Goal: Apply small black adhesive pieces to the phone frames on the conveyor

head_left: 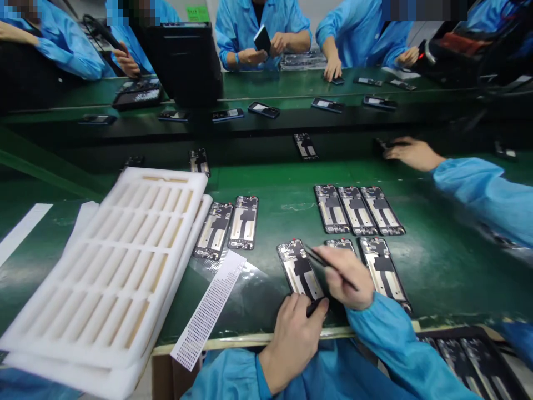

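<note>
My left hand [293, 333] is closed at the near end of an opened smartphone [298, 268] that lies on the green bench in front of me. A dark part shows between its fingers and thumb; I cannot tell whether it is the phone's edge. My right hand [352, 278], slightly blurred, grips black tweezers [318, 256], their tip close to the phone's upper right edge. Partly behind that hand is another opened phone [340, 243]. One more opened phone [385, 272] lies to its right, and a row of three, including a middle phone [357, 210], sits beyond.
White foam trays [112, 250] are stacked at left. A sheet of small dots [210, 308] overhangs the bench edge, near two opened phones [244, 222]. At right, a co-worker's hand [414, 154] touches a phone. Phones line the far shelf; a black tray [474, 355] sits lower right.
</note>
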{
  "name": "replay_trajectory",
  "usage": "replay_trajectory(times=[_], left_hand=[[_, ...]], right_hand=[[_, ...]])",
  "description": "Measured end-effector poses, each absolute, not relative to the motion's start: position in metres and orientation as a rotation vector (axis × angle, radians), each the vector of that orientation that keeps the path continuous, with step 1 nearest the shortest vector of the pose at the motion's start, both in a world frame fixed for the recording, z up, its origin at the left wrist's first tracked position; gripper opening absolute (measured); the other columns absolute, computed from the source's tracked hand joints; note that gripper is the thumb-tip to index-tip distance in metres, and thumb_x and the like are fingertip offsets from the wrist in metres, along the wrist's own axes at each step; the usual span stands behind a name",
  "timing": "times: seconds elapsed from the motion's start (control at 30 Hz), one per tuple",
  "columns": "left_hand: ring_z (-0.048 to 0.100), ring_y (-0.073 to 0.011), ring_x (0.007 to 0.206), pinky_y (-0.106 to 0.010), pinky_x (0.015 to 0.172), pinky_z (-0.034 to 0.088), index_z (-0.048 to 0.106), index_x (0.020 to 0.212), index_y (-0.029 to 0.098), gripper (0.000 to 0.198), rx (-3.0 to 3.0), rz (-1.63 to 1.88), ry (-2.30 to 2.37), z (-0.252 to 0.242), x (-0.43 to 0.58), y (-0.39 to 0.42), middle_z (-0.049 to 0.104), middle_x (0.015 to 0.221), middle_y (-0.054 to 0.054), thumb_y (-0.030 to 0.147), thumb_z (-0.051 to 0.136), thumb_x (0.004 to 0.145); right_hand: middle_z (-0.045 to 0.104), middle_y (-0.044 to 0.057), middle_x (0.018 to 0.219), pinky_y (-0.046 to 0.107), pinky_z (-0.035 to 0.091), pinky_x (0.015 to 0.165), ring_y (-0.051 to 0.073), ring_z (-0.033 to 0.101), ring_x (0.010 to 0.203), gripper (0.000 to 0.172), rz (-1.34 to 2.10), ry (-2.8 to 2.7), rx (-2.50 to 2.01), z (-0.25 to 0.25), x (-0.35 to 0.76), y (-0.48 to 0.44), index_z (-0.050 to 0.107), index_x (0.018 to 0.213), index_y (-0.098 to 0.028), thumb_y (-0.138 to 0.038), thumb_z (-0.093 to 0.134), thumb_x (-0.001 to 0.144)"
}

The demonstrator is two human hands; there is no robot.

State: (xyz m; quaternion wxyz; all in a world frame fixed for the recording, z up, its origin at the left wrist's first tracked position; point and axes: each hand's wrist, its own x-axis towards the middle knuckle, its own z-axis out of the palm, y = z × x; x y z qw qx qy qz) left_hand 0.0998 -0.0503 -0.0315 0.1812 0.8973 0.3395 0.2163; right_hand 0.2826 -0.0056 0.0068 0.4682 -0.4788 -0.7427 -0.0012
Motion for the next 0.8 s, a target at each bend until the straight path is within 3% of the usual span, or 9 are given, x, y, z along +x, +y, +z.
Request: replay_trajectory(times=[0.07, 0.13, 0.3, 0.53, 0.67, 0.73, 0.8], left_hand=[[0.056, -0.0228, 0.083, -0.035, 0.069, 0.054, 0.060, 0.135, 0.021, 0.041, 2.533, 0.623, 0.939, -0.031, 0.099, -0.049, 0.057, 0.090, -0.007, 0.015, 0.058, 0.095], [0.055, -0.0222, 0.082, -0.034, 0.068, 0.053, 0.060, 0.135, 0.020, 0.039, 2.527, 0.639, 0.922, -0.031, 0.099, -0.048, 0.056, 0.089, -0.006, 0.015, 0.055, 0.097], [0.054, -0.0209, 0.083, -0.032, 0.070, 0.052, 0.059, 0.136, 0.019, 0.038, 2.513, 0.664, 0.882, -0.033, 0.098, -0.044, 0.054, 0.089, -0.006, 0.015, 0.054, 0.098], [0.054, -0.0197, 0.082, -0.030, 0.069, 0.050, 0.060, 0.137, 0.023, 0.038, 2.580, 0.557, 0.880, -0.028, 0.096, -0.038, 0.056, 0.091, -0.005, 0.018, 0.053, 0.100], [0.055, -0.0192, 0.077, -0.029, 0.065, 0.050, 0.064, 0.133, 0.021, 0.036, 2.619, 0.443, 0.893, -0.016, 0.099, -0.036, 0.057, 0.085, -0.004, 0.017, 0.051, 0.099], [0.058, -0.0211, 0.081, -0.032, 0.067, 0.053, 0.066, 0.131, 0.020, 0.035, 2.630, 0.409, 0.936, -0.011, 0.101, -0.036, 0.061, 0.093, -0.008, 0.019, 0.053, 0.098], [0.060, -0.0302, 0.106, -0.043, 0.082, 0.055, 0.065, 0.133, 0.024, 0.038, 2.638, 0.382, 1.048, -0.007, 0.101, -0.036, 0.059, 0.126, -0.018, 0.024, 0.058, 0.096]], right_hand=[[0.076, 0.012, 0.114, 0.047, 0.058, 0.093, 0.026, 0.072, 0.109, 0.050, 0.048, -1.595, -1.341, 0.029, 0.295, -0.027, 0.045, 0.152, -0.021, -0.015, 0.042, 0.103], [0.077, 0.008, 0.116, 0.043, 0.060, 0.095, 0.023, 0.074, 0.106, 0.049, 0.192, -1.470, -1.529, 0.047, 0.307, -0.055, 0.047, 0.151, -0.025, -0.015, 0.039, 0.103], [0.080, 0.007, 0.105, 0.028, 0.064, 0.072, 0.019, 0.078, 0.082, 0.045, 0.501, -1.812, -1.883, 0.044, 0.309, -0.124, 0.062, 0.137, -0.021, -0.014, 0.041, 0.098], [0.079, 0.006, 0.090, 0.028, 0.057, 0.056, 0.021, 0.074, 0.065, 0.069, 0.530, -2.064, -2.042, -0.002, 0.271, -0.148, 0.038, 0.158, -0.019, -0.010, 0.040, 0.090], [0.080, 0.008, 0.090, 0.029, 0.055, 0.054, 0.023, 0.074, 0.063, 0.073, 0.489, -2.193, -2.146, -0.002, 0.261, -0.133, 0.038, 0.159, -0.016, -0.010, 0.048, 0.086], [0.080, 0.010, 0.087, 0.029, 0.052, 0.052, 0.024, 0.074, 0.062, 0.070, 0.481, -2.230, -2.234, 0.001, 0.256, -0.129, 0.043, 0.156, -0.014, -0.011, 0.053, 0.086], [0.080, 0.012, 0.083, 0.029, 0.049, 0.049, 0.025, 0.074, 0.060, 0.067, 0.483, -2.232, -2.323, 0.004, 0.252, -0.126, 0.048, 0.153, -0.014, -0.012, 0.058, 0.086]])
